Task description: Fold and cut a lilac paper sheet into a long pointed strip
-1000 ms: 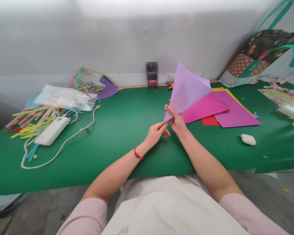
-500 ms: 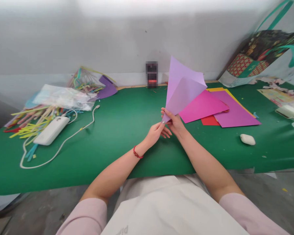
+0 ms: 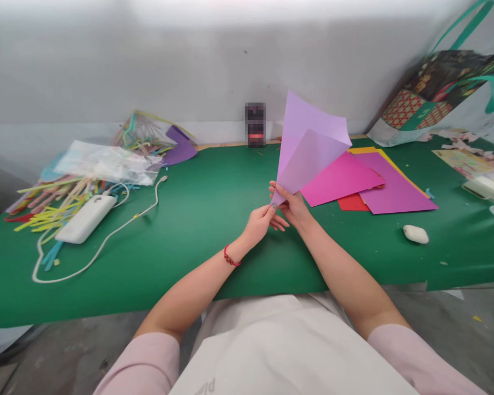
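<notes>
A sheet of light purple paper (image 3: 308, 145) is rolled into a cone, its wide mouth up and its narrow tip down. My left hand (image 3: 260, 224) pinches the tip between thumb and fingers, a red bead bracelet on its wrist. Just above, my right hand (image 3: 293, 204) is closed around the cone's lower part, thumb in front and fingertips showing at the left edge. Both hands hold the cone over the green table (image 3: 197, 236). Behind and right of it lie a pink sheet (image 3: 340, 178), a purple sheet (image 3: 395, 189) and a red sheet (image 3: 353, 202).
On the left are a white power bank (image 3: 87, 219) with a cable, coloured paper strips (image 3: 51, 216) and a clear plastic bag (image 3: 111, 163). A blurred-out dark device (image 3: 255, 123) stands by the wall. Rightward are a white earbud case (image 3: 415, 234) and a patterned bag (image 3: 428, 99).
The mouth of the cone has spread slightly, its right corner shifting a little to the right and its top rising slightly. Both hands keep their grip in nearly the same place.
</notes>
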A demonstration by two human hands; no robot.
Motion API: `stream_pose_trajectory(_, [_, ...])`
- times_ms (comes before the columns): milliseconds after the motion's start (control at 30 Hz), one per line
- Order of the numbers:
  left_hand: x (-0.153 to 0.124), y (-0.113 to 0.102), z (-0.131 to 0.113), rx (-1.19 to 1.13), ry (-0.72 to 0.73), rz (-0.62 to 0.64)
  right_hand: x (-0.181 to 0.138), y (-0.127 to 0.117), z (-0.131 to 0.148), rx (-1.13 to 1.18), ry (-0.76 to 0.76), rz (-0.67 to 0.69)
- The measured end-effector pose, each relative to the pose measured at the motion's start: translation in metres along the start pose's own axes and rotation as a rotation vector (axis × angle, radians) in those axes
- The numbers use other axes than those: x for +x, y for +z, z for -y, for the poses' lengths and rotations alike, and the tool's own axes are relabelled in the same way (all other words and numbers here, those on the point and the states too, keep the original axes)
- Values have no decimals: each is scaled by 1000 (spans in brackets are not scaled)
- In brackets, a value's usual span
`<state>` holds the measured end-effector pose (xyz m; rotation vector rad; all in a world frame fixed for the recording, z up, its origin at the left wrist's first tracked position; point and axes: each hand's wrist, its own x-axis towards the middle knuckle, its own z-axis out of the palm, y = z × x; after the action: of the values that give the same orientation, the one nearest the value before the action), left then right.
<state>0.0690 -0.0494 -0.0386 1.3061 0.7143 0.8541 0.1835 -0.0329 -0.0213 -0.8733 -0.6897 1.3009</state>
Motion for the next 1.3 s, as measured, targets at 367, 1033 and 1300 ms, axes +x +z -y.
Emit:
stream_pose_trajectory(367, [0, 2, -1, -31, -10, -19, 0, 1, -2, -15, -13, -17])
stream_pose_trajectory(1033, [3, -2, 4, 52, -79, 22, 7, -4, -4, -17, -63, -55])
stream_pose_trajectory(1300, [5, -3, 5, 72, -87, 15, 4, -2, 0, -52, -66, -56])
